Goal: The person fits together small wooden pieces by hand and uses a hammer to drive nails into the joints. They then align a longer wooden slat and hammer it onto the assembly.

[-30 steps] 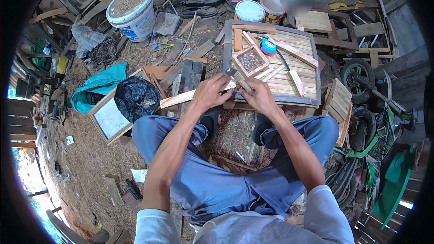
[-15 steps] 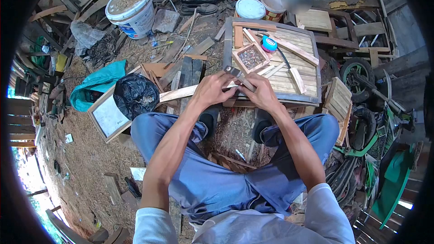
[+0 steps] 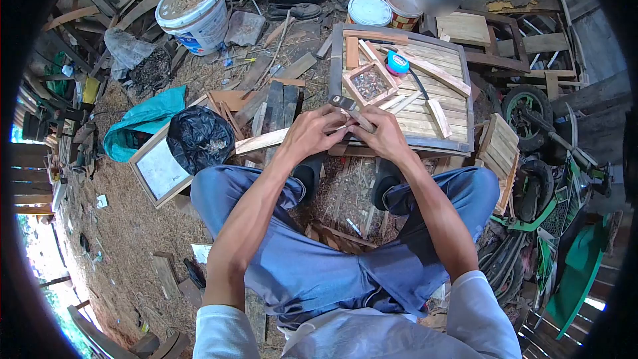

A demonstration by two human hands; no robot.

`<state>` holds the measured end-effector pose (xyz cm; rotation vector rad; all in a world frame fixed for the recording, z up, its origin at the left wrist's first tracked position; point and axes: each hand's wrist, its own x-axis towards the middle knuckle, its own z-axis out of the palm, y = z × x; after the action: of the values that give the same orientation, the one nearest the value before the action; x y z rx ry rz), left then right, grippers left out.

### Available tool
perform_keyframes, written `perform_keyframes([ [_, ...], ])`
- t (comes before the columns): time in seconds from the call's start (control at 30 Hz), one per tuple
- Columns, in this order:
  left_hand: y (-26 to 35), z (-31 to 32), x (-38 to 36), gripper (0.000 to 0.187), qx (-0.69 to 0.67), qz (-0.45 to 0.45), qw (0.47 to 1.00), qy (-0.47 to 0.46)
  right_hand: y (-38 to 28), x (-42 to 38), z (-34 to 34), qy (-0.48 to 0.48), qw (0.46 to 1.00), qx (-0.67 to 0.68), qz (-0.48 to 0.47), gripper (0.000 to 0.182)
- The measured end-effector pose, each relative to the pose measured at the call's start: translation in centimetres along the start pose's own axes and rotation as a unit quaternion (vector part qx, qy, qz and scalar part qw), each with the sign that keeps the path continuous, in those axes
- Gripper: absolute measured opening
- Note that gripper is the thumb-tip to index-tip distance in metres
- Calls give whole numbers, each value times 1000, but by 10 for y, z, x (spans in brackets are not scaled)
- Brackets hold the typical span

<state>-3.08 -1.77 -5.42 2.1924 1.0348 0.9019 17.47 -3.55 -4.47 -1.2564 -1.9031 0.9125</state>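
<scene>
My left hand [image 3: 314,133] is closed over a pale wooden strip [image 3: 260,141], which sticks out to the left of it. Its thumb and fingertips pinch together close to my right hand; anything small between them is hidden. The fingers of my right hand [image 3: 383,134] are closed round the wooden handle of a hammer [image 3: 361,118], whose dark metal head points up and left. Both hands meet at the near edge of a slatted wooden panel [image 3: 425,134]. On that panel lie a small square wooden box [image 3: 351,84] holding small bits, and a blue tape measure [image 3: 397,63].
Several wood strips [image 3: 438,80] lie on the panel. To the left are a black plastic bag [image 3: 199,139], a white framed board [image 3: 158,174] and a teal sack [image 3: 143,123]. A large bucket [image 3: 193,16] stands at back left. At right is a green motorbike [image 3: 551,186]. Wood scraps cover the ground.
My hands stay almost in place, with the fingers shifting slightly around the hammer and strip. The view has moved a little.
</scene>
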Motion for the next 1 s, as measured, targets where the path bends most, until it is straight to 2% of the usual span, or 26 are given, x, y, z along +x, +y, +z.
perform_keyframes([
  [0.2, -2, 0, -1, 23, -5, -9, 1000, 20, 3, -1, 3, -6, 1000, -8, 12, 17],
  [0.3, -1, -2, 0, 27, 9, -51, 999, -7, 3, -1, 3, -9, 1000, 5, 15, 16],
  [0.7, -10, 2, -3, 27, 20, -22, 1000, -1, -1, 1, 5, -15, 998, 17, 55, 13],
  [1.0, -12, -3, -4, 29, 34, -47, 998, -33, 1, 2, 9, -21, 997, 11, 77, 14],
])
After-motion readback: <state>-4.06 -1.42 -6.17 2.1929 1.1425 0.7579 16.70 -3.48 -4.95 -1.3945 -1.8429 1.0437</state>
